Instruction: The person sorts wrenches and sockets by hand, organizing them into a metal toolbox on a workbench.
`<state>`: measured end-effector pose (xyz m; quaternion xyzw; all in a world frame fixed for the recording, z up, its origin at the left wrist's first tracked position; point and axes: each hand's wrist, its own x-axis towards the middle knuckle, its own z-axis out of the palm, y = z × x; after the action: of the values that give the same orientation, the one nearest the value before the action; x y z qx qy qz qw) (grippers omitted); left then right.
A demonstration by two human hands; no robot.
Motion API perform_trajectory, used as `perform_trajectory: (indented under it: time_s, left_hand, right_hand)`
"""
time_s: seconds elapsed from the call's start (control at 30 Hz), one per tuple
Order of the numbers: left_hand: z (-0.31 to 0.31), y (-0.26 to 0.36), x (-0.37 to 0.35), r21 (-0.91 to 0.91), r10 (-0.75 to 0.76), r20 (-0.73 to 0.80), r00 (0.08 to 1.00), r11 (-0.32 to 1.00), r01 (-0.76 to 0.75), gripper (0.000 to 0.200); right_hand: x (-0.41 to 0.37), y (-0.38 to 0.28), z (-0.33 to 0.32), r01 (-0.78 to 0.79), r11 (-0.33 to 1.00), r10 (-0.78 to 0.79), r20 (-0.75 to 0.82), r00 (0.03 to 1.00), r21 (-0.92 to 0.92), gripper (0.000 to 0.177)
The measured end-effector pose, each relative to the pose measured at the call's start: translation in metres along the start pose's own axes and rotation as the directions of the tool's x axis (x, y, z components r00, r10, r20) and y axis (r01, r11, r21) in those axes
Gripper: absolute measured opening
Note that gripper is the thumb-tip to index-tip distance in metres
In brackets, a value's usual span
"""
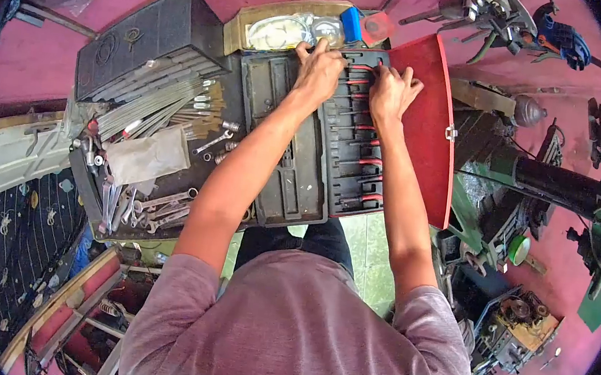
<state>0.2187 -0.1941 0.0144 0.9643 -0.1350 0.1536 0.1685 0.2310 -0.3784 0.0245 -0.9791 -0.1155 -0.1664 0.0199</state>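
A toolbox with a red lid lies opened out before me. Its black tool panel holds a row of several red-handled tools, some of them shaped like pliers. At the panel's far end, my right hand has its fingers curled down by a small red handle end; the rest of that tool is hidden. Just left of it, my left hand rests over the panel's far left edge with its fingers apart. Beneath my left forearm is the box's dusty grey tray.
Left of the box, wrenches, sockets and a beige pouch cover the bench. A dark cabinet stands behind them. A cardboard box of packaged parts sits beyond my left hand. Machinery stands at the right.
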Motion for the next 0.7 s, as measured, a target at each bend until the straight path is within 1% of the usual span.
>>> perform_trajectory:
  time_s: [0.03,0.17,0.23,0.27,0.33,0.37,0.43,0.47,0.57,0.63,0.7]
  left_hand:
    - [0.0,0.0,0.0,0.033,0.005,0.016,1.0,0.999,-0.005,0.019]
    - [0.001,0.001,0.0,0.014,0.01,0.027,1.0,1.0,-0.01,0.02]
    - [0.002,0.003,0.0,0.034,0.012,0.037,0.999,0.999,-0.014,0.022]
    - [0.003,0.003,-0.001,0.032,0.008,0.04,0.999,0.999,-0.01,0.022]
    - [0.005,0.001,-0.002,0.019,0.039,-0.025,0.999,0.999,-0.039,0.022]
    - [0.007,0.0,-0.002,0.018,0.033,-0.022,0.999,0.999,-0.032,0.022]
    - [0.001,0.006,0.0,0.032,0.037,-0.024,0.999,0.999,-0.037,0.021]
    - [-0.003,0.009,0.0,0.066,0.027,0.042,0.999,0.997,-0.03,0.02]
    - [0.005,0.01,0.001,0.058,0.005,0.051,0.999,0.998,-0.008,0.019]
    - [0.004,0.012,0.002,0.059,-0.016,0.073,0.997,0.998,0.012,0.018]
    - [0.004,0.012,0.001,0.049,-0.012,0.052,0.999,0.999,0.009,0.016]
  right_hand:
    - [0.001,0.001,0.002,0.005,1.0,-0.005,0.008,1.0,-0.01,0.028]
    - [0.009,0.003,0.005,0.015,1.0,-0.015,0.02,1.0,-0.022,0.028]
    - [0.01,0.002,-0.001,0.022,0.999,-0.022,0.01,1.0,0.047,0.015]
    - [0.011,0.002,-0.002,0.023,0.999,-0.024,0.015,1.0,0.047,0.015]
    - [0.015,0.005,0.002,0.027,0.998,-0.028,0.018,0.999,0.065,0.01]
    - [0.017,0.005,0.003,0.031,0.997,-0.033,0.023,0.999,0.067,0.01]
    - [0.02,0.007,0.004,0.095,0.995,-0.097,0.047,0.994,0.039,0.009]
    - [0.02,0.008,0.004,0.101,0.994,-0.103,0.051,0.993,0.041,0.009]
    - [0.024,0.006,0.001,0.126,0.992,-0.127,0.047,0.991,0.022,0.007]
    - [0.027,0.005,-0.001,0.121,0.993,-0.119,0.117,0.986,-0.01,0.007]
    - [0.03,0.004,-0.001,0.129,0.991,-0.124,0.14,0.982,-0.029,0.008]
